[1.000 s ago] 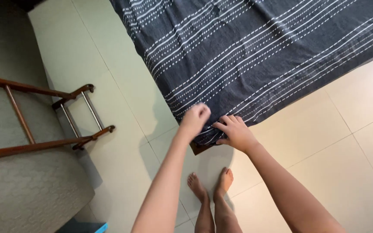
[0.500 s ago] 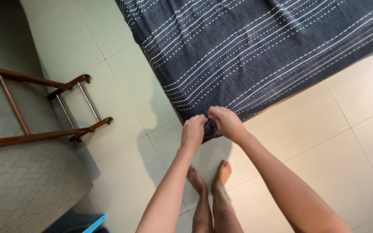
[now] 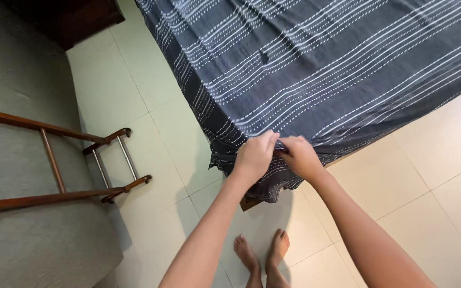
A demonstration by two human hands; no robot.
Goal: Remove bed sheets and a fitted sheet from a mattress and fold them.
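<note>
A dark grey bedsheet [image 3: 316,64] with white dashed stripes covers the bed and fills the upper right of the head view. Its near corner hangs loose over the bed's edge. My left hand [image 3: 254,156] and my right hand [image 3: 301,156] meet at that corner, both pinching the fabric, fingertips close together. Below the hanging cloth a brown wooden bed corner [image 3: 249,202] peeks out. My bare feet [image 3: 261,253] stand on the floor tiles just under my arms.
A grey padded seat [image 3: 33,234] with a brown wooden and metal frame [image 3: 110,160] stands at the left. Dark wooden furniture [image 3: 76,16] sits at the top left. Pale floor tiles [image 3: 433,181] surround the bed.
The sheet's corner, tucked tight before, now hangs loose over the bed's edge. Both hands have risen slightly and grip the fabric together. The view shifted a little.
</note>
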